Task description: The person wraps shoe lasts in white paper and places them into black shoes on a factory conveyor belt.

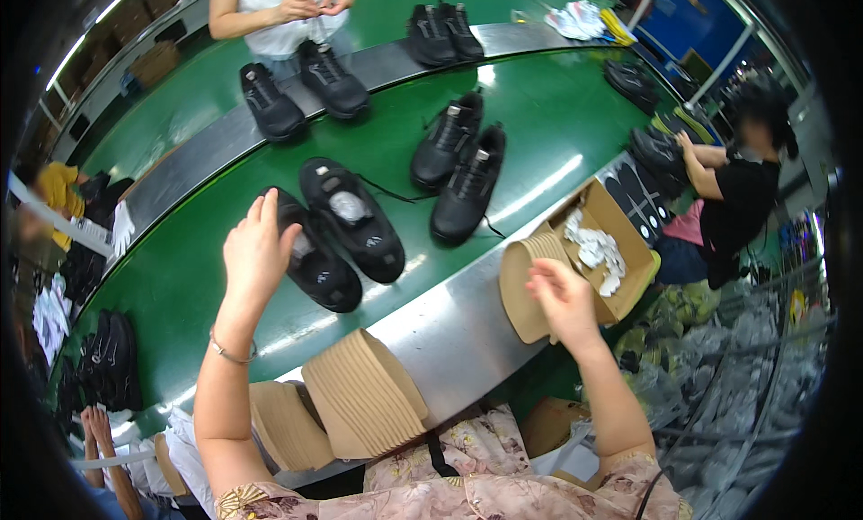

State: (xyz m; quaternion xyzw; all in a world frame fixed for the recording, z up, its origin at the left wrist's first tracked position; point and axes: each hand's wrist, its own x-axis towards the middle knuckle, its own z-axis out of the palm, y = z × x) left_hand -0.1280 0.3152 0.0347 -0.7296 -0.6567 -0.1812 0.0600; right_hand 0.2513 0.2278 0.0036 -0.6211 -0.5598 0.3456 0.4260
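Note:
My left hand [254, 253] is raised at the near end of a black shoe [325, 270], fingers stretched and thumb apart. It overlaps the shoe's edge; whether it touches cannot be seen. Beside that shoe lies its mate [370, 235], with pale crumpled stuffing in the opening. My right hand [564, 302] hovers at a stack of curved brown cardboard inserts [519, 291], its fingers loosely bent and nothing visible in them. Next to it stands an open cardboard box [640, 257] holding crumpled white paper [597, 248].
More cardboard inserts [360, 396] are stacked on the metal ledge [449, 327] before me. Black laced shoes [466, 178] stand on the green belt. Across it, a person [288, 17] works above another pair [333, 80]; a second person [737, 178] handles shoes at right.

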